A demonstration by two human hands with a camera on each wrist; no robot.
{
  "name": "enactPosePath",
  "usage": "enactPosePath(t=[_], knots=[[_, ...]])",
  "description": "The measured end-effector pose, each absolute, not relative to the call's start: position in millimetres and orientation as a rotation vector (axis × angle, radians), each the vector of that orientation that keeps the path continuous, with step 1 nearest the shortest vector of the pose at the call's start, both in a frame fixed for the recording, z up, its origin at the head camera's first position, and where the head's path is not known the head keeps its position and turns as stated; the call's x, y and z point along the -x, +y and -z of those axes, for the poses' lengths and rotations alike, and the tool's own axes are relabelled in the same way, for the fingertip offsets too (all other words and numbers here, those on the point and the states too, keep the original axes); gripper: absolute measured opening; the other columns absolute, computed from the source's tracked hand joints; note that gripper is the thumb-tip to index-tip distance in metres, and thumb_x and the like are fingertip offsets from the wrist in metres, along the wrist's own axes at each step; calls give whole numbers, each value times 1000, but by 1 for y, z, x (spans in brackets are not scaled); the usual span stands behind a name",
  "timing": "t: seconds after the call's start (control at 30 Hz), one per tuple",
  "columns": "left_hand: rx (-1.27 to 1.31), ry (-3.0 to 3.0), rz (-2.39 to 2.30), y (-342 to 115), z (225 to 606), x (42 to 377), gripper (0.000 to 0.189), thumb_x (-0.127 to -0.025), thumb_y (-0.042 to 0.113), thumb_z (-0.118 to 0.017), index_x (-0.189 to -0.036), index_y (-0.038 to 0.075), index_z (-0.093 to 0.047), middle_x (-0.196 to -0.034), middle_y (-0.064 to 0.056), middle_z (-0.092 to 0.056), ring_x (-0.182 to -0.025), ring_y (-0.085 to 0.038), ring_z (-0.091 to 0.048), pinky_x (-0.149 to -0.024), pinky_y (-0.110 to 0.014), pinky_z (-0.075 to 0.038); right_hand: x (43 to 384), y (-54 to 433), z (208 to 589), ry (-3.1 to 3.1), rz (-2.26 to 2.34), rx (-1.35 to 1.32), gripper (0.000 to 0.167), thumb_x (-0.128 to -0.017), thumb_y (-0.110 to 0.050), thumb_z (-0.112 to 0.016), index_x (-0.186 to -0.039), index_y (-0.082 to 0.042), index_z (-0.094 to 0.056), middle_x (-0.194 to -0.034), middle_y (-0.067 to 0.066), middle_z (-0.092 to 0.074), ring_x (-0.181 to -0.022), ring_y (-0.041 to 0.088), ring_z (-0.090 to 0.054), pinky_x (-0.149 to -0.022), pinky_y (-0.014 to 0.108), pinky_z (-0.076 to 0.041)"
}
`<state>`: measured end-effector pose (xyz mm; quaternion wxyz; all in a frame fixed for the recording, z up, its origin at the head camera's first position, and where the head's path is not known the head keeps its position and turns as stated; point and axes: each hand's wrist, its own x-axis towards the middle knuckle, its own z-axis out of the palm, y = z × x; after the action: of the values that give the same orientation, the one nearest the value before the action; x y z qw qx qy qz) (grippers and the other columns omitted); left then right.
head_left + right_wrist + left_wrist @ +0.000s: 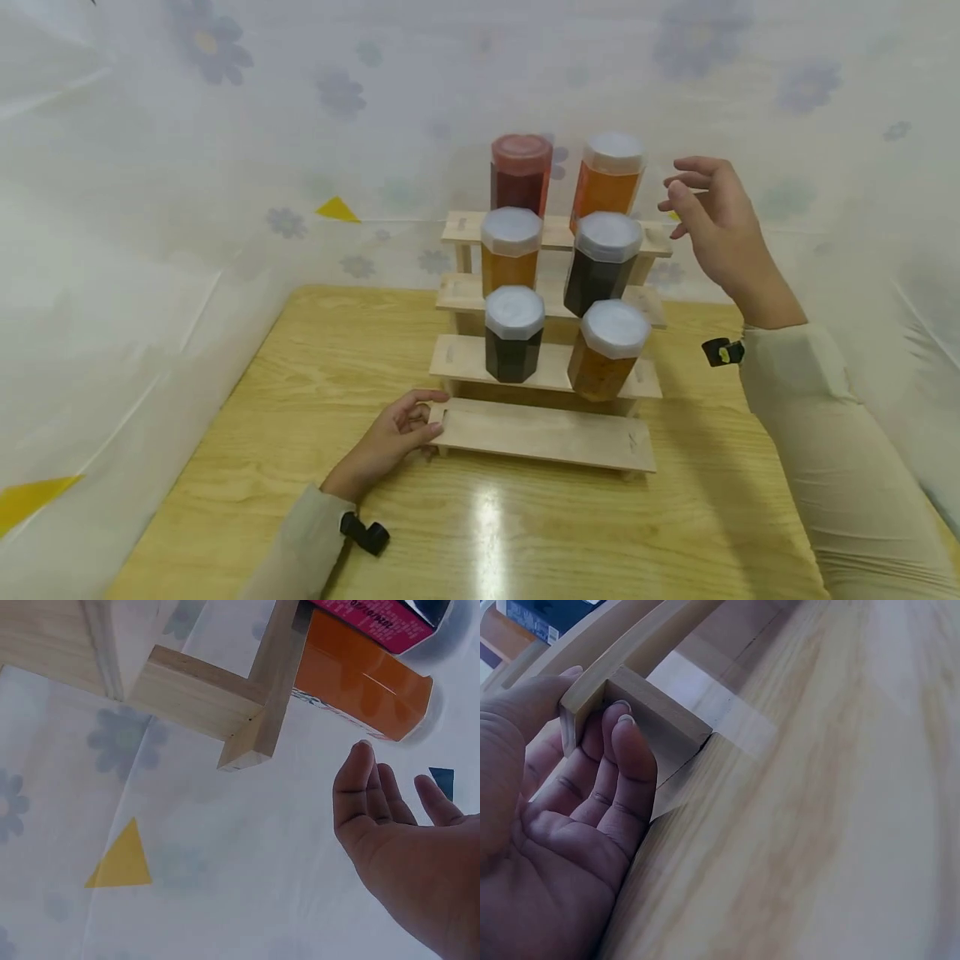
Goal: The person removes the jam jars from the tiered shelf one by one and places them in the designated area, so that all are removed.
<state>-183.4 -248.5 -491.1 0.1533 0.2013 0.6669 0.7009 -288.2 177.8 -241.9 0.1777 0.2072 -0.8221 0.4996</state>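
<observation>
A stepped wooden display rack (540,432) stands on the table. My left hand (395,436) grips the left end of its lowest shelf, thumb on top; the left wrist view shows the fingers (634,750) curled under the board by a support block. Faceted canisters with pale lids stand two to a shelf on the upper three steps. The top pair is a dark red canister (520,179) and an orange canister (609,179). Just right of the orange one, my right hand (716,217) is raised, fingers loosely bent, holding nothing. In the right wrist view, its fingertips are apart from the orange canister (364,682).
Lower down stand an amber canister (510,271), a black one (598,279), a dark one (513,354) and a brown one (602,367). A flowered sheet (390,125) hangs behind the wood-grain table (315,358) and along its sides.
</observation>
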Motion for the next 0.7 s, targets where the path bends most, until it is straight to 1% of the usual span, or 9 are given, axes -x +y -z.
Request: enactPosePath(t=[0.07, 0.17, 0.23, 0.37, 0.47, 0.53, 0.6, 0.63, 0.7], knots=[[-587, 1917, -2010, -247, 492, 185, 47, -103, 9, -66, -147, 1, -49, -92, -4, -53, -73, -12, -56, -66, -27, -58, 290, 177, 239, -2342, -1388, -584, 46, -109, -27, -52, -152, -13, -41, -137, 6, -50, -111, 16, -57, -75, 21, -49], [-599, 1904, -2022, -246, 493, 186, 47, -103, 6, -65, -146, 0, -49, -92, -5, -54, -74, -14, -60, -66, -29, -60, 293, 175, 236, -2390, -1345, -571, 51, -108, -29, -54, -155, -17, -38, -143, 12, -49, -112, 16, -56, -76, 23, -49], [-599, 1894, -2029, -245, 494, 187, 47, -103, 4, -65, -147, 0, -49, -92, -7, -55, -74, -15, -62, -66, -31, -61, 296, 174, 233, -2429, -1323, -557, 55, -107, -31, -54, -157, -19, -35, -147, 15, -47, -115, 18, -55, -76, 23, -50], [-583, 1898, -2030, -244, 494, 186, 47, -102, 3, -65, -146, 0, -50, -90, -7, -56, -73, -15, -62, -66, -30, -61, 302, 173, 228, -2508, -1273, -547, 61, -106, -35, -55, -161, -24, -31, -152, 19, -42, -123, 30, -54, -75, 20, -51], [-576, 1913, -2027, -244, 494, 185, 46, -102, 4, -65, -146, 1, -50, -89, -7, -57, -72, -14, -61, -66, -29, -60, 308, 169, 221, -2558, -1247, -567, 65, -106, -37, -57, -163, -27, -27, -154, 20, -40, -127, 40, -52, -74, 17, -52], [-580, 1919, -2024, -244, 494, 185, 46, -102, 4, -65, -146, 1, -50, -89, -7, -57, -72, -14, -62, -66, -29, -60, 311, 166, 216, -2592, -1227, -582, 68, -105, -38, -59, -164, -28, -25, -156, 20, -37, -129, 44, -50, -74, 16, -51], [-583, 1909, -2029, -244, 493, 185, 47, -102, 3, -65, -147, 1, -50, -88, -7, -57, -73, -14, -62, -66, -30, -61, 314, 162, 210, -2634, -1196, -584, 71, -104, -40, -60, -164, -31, -23, -159, 18, -35, -132, 44, -49, -76, 20, -53], [-582, 1899, -2033, -244, 493, 186, 47, -102, 3, -65, -147, 1, -50, -88, -7, -57, -73, -14, -63, -66, -30, -61, 316, 160, 207, -2657, -1175, -580, 73, -103, -41, -61, -164, -33, -22, -160, 18, -32, -134, 44, -48, -80, 26, -55], [-582, 1876, -2045, -244, 493, 187, 47, -102, 2, -64, -147, -1, -49, -87, -6, -56, -73, -15, -64, -65, -30, -61, 319, 157, 203, -2686, -1143, -582, 74, -103, -42, -61, -165, -35, -21, -163, 17, -29, -136, 44, -46, -90, 41, -56]])
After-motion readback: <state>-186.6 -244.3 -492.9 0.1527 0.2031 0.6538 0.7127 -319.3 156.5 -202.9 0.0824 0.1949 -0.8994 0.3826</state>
